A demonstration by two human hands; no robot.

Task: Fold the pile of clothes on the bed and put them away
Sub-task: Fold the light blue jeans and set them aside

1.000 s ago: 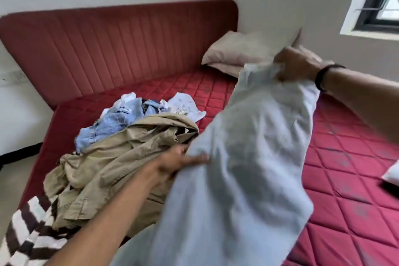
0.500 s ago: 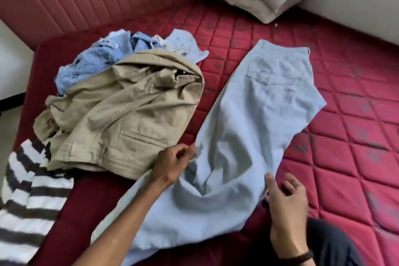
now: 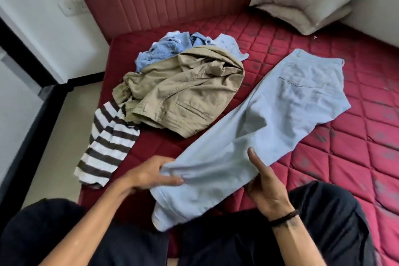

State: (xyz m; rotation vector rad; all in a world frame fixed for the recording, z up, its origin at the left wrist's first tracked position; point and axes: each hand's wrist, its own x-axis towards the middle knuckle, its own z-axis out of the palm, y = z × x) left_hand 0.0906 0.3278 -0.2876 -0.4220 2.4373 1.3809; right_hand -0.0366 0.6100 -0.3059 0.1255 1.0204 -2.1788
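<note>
Head view — both hands (image 3: pixel 264 185) grip pale trousers (image 3: pixel 269 127).

Matt pale-blue cloth trousers (image 3: pixel 269 127), quilted red mattress (image 3: pixel 356 157) (slight sheen), khaki cotton-like jacket (image 3: pixel 185 93)

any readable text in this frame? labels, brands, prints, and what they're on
None readable.
Pale blue garment at the far edge of the pile: faint dark marks, maybe a print, too blurred to read.
Light blue trousers, khaki jacket, striped top: no visible label or text.
</note>
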